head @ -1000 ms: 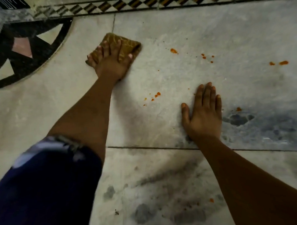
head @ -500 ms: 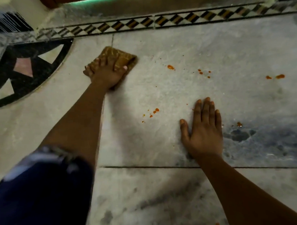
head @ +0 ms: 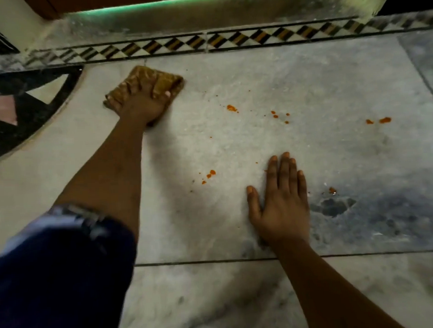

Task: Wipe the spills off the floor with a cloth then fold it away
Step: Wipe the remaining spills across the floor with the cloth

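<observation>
A folded yellow-brown cloth [head: 167,82] lies on the grey marble floor [head: 237,212] at the far left of the tile. My left hand [head: 141,102] presses flat on it with fingers spread. Orange spills dot the tile: one drop [head: 231,108] to the right of the cloth, a small cluster [head: 275,115], two drops [head: 384,119] far right, a few specks [head: 211,174] mid-tile, and one spot [head: 332,190] by a dark stain. My right hand [head: 281,203] lies flat on the floor, palm down, between the specks and that spot.
A patterned tile border [head: 205,42] runs along the back, with a raised step [head: 204,13] behind it. A dark inlay arc [head: 22,112] sits at the left. A dark stain [head: 334,205] marks the tile beside my right hand. My dark sleeve [head: 54,282] fills the lower left.
The view has tilted up, showing the step at the back. My left hand and the cloth stay at the same far-left spot. My right hand keeps its place on the floor.
</observation>
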Motion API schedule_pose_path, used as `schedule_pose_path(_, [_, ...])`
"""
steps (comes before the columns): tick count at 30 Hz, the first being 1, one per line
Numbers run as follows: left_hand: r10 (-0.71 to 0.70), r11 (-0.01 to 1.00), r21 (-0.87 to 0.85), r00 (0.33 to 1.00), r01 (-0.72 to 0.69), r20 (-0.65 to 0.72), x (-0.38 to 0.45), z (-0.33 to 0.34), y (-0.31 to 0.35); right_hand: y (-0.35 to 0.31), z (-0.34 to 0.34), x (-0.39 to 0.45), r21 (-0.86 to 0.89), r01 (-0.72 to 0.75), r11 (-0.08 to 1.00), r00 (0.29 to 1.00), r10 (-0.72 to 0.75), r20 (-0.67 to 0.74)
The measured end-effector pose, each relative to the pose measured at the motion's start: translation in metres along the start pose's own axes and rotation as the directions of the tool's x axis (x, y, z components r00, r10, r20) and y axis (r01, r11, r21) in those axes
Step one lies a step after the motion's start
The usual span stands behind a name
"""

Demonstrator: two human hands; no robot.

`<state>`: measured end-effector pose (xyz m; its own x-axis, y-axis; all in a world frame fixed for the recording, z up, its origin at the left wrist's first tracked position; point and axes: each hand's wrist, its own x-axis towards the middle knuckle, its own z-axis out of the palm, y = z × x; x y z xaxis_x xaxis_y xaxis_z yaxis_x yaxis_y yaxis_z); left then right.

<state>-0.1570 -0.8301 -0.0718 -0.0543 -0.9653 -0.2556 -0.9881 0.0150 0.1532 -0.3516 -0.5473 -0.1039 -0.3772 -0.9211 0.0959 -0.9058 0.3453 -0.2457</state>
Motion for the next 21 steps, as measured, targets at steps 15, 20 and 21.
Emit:
schedule_pose_path(15, [0.212, 0.975, 0.075, 0.977, -0.210, -0.016, -0.025, 0.005, 0.016, -0.001, 0.001, 0.000, 0.018, -0.004, 1.000, 1.000, 0.004, -0.008])
schedule_pose_path(20, [0.112, 0.993, 0.037, 0.994, -0.112, -0.002, 0.001, 0.005, 0.094, -0.001, 0.001, 0.000, 0.009, -0.002, 1.000, 1.000, 0.002, -0.006])
schedule_pose_path(21, [0.177, 0.983, 0.041, 0.984, -0.177, -0.005, -0.005, 0.011, 0.107, -0.001, 0.000, 0.000, 0.008, -0.003, 1.000, 1.000, 0.004, -0.009])
